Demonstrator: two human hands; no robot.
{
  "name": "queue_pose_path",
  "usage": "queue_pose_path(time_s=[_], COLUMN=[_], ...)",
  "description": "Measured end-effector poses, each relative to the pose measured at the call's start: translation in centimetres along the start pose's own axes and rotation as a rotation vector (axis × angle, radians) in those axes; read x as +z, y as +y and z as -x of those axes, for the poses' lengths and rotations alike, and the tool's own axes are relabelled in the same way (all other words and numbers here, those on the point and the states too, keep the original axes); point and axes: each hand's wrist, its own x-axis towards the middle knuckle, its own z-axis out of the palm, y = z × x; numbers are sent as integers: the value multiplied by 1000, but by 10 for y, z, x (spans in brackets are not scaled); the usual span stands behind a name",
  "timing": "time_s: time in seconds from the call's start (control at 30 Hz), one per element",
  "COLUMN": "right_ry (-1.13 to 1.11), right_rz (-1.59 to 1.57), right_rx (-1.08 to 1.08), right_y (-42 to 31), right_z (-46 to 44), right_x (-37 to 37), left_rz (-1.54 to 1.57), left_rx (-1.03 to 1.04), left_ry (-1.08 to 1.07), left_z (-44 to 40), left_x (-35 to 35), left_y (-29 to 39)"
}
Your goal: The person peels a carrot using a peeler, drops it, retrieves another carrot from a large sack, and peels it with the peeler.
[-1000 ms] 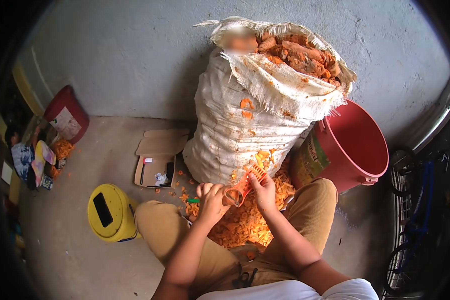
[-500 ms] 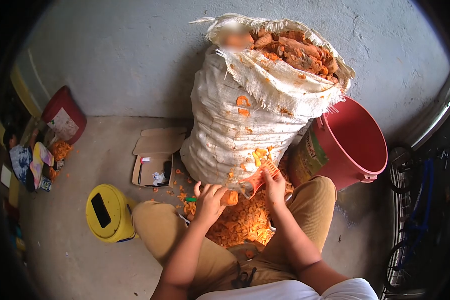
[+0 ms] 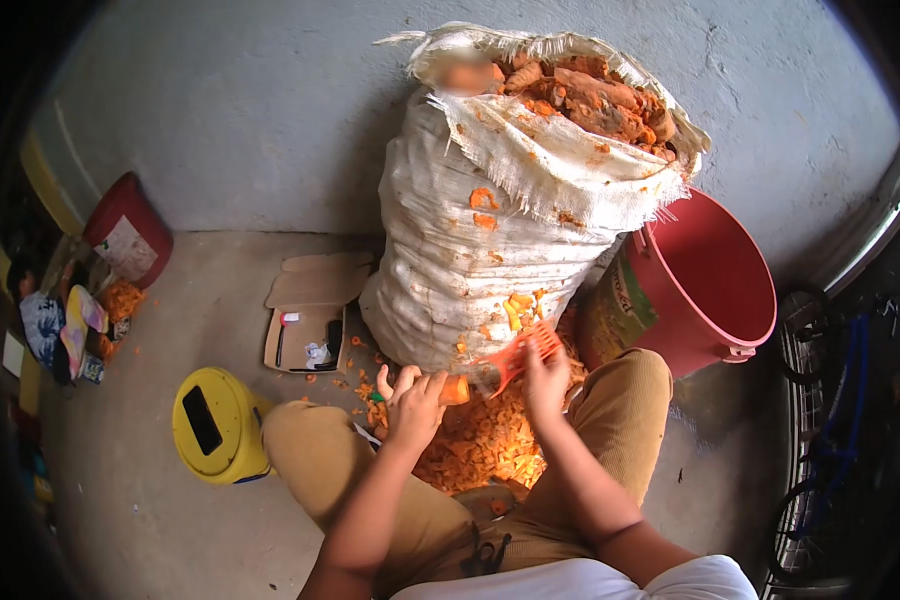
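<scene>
Gripping an orange root (image 3: pixel 456 391) in your half-curled left hand (image 3: pixel 415 402), you pinch what looks like a slicer (image 3: pixel 516 358) in your right hand (image 3: pixel 544 382), near the bottom edge of the sack (image 3: pixel 435 240). Cut pieces (image 3: pixel 480 450) already lie heaped below; rough roots (image 3: pixel 600 105) remain at its top rim.

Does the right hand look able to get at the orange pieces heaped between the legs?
Probably yes: the right hand is close to the heap of orange pieces with nothing visibly blocking it, though it may need to release the orange slotted tool first.
</scene>
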Motion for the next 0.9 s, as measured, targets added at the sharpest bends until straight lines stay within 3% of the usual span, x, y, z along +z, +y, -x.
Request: queue_pose_path(time_s=[0.13, 0.2, 0.27, 0.4, 0.47, 0.6, 0.63, 0.73, 0.8, 0.9], right_ry=[16, 126, 208, 62, 90, 33, 23, 207, 338, 91], right_rz=[241, 91, -14, 33, 243, 187, 305, 148, 188, -26], right_rx=[-4, -88, 36, -8, -139, 127, 113, -55, 72, 33], right_y=[32, 47, 49, 18, 24, 49, 64, 84, 58, 23], right_z=[5, -10, -30, -7, 12, -6, -12, -39, -52, -28], right_x=[9, 3, -15, -1, 15, 6, 0, -17, -33, -11], left_rz=[-82, -80, -76, -82, -82, -112, -110, -101, -66, -26], left_rx=[-2, 34, 28, 18, 22, 68, 80, 67, 0, -45], left_ry=[-18, -4, -10, -30, -31, -26, -31, -9, -20, -61], left_z=[3, 7, 7, 7, 5, 7, 8, 9, 9, 9], left_x=[2, 9, 7, 13, 14, 19, 26, 27, 13, 13], left_y=[8, 6, 8, 7, 7, 9, 9, 9, 7, 4])
